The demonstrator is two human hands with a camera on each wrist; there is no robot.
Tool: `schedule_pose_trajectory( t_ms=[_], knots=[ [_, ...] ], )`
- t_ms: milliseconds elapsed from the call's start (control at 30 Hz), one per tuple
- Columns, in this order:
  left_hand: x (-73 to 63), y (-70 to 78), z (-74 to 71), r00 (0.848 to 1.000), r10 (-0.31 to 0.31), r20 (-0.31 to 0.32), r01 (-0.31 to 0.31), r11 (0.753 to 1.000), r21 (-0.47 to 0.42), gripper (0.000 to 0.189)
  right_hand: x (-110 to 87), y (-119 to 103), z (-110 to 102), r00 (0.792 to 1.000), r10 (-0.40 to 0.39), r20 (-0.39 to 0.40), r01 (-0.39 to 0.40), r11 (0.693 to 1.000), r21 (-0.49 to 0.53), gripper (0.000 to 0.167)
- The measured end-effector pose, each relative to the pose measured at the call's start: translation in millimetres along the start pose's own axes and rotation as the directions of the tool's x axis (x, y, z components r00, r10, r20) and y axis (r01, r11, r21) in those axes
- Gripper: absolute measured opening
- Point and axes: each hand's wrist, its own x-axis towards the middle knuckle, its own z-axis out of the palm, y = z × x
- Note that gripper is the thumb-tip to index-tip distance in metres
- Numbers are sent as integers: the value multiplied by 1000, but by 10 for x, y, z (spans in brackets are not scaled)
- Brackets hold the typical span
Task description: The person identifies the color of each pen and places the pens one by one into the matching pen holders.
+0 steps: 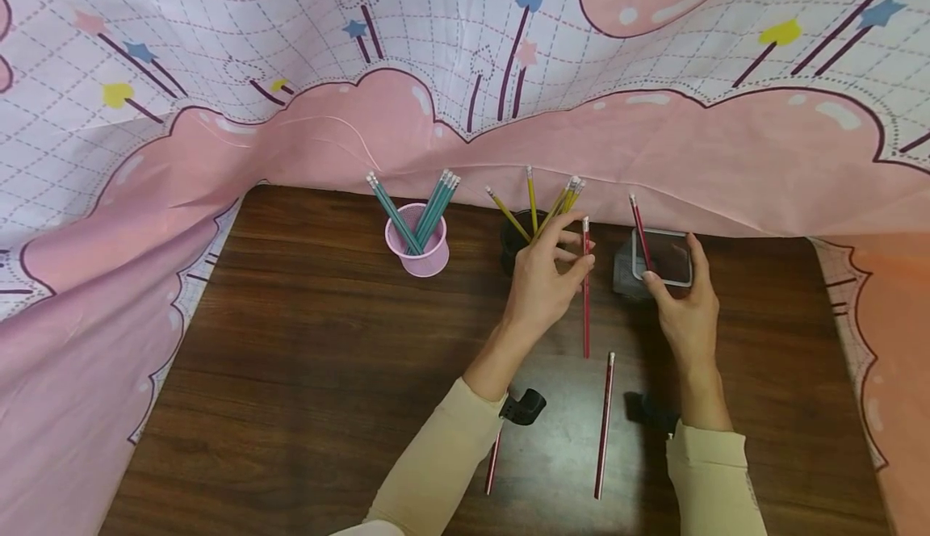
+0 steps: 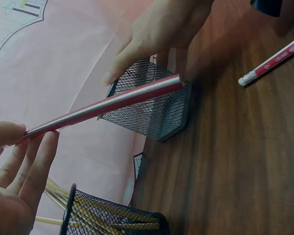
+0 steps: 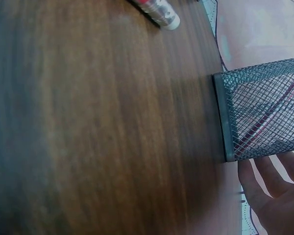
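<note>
My left hand point(image 1: 543, 284) pinches a red pencil point(image 1: 586, 318) between thumb and fingers, its white eraser end up and its other end hanging down. To the right, my right hand point(image 1: 690, 320) grips a square black mesh pencil holder point(image 1: 626, 276), thumb and fingers on opposite sides. One red pencil point(image 1: 640, 229) leans inside that holder, seen through the mesh in the right wrist view. In the left wrist view, the held pencil point(image 2: 105, 106) crosses in front of the holder point(image 2: 142, 117). Another red pencil point(image 1: 605, 427) lies on the table below the hands.
Behind my left hand stands a black mesh cup point(image 1: 511, 255) of yellow pencils point(image 1: 532, 197). Farther left, a pink mesh cup point(image 1: 425, 265) holds teal pencils point(image 1: 392, 211). A red pencil point(image 1: 492, 467) lies partly under my left sleeve. A patterned curtain point(image 1: 465, 157) borders the wooden table point(image 1: 291, 358).
</note>
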Motion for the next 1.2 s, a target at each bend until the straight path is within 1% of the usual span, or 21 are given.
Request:
schedule_pose_trajectory(
  t_ms=[133, 267, 500, 567, 633, 733, 867, 900, 967, 1033, 1133, 1200],
  knots=[
    [59, 22, 23, 1000, 25, -14, -25, 999, 44, 57, -15, -13, -8, 1000, 6, -3, -6, 1000, 3, 74],
    [73, 18, 42, 999, 35, -18, -33, 996, 78, 56, -34, -33, -19, 1000, 9, -9, -9, 1000, 4, 75],
    [101, 20, 42, 999, 42, -31, -40, 997, 60, 56, -30, -20, 0, 1000, 5, -6, -5, 1000, 11, 73],
    [129, 36, 42, 998, 52, -32, -50, 996, 76, 56, -29, -35, 0, 1000, 5, -5, -5, 1000, 3, 74],
    [172, 62, 46, 997, 74, -31, -70, 992, 108, 56, -25, -49, 0, 1000, 7, -5, -7, 1000, -7, 74],
    [256, 117, 57, 992, 127, -24, -122, 979, 161, 57, -16, -48, 3, 1000, 6, -3, -6, 1000, -7, 75],
    [378, 179, 94, 978, 207, 9, -204, 957, 205, 56, -5, -12, 14, 1000, 7, -6, -7, 1000, -10, 75],
    [405, 192, 105, 976, 218, 18, -217, 952, 216, 56, 2, 6, 17, 1000, 4, -7, -4, 1000, -8, 76],
    [444, 218, 124, 969, 244, 28, -244, 941, 234, 56, 24, 109, 22, 1000, 7, -12, -7, 1000, -16, 77],
    [469, 240, 145, 964, 264, 24, -262, 934, 241, 55, 48, 202, 18, 1000, 12, -13, -12, 1000, -29, 79],
    [496, 260, 183, 961, 276, 18, -272, 932, 238, 55, 77, 344, 17, 1000, 22, -21, -23, 999, -39, 81],
    [515, 262, 210, 958, 285, 9, -279, 932, 233, 55, 80, 344, 19, 1000, 22, -21, -22, 999, -41, 82]
  ],
)
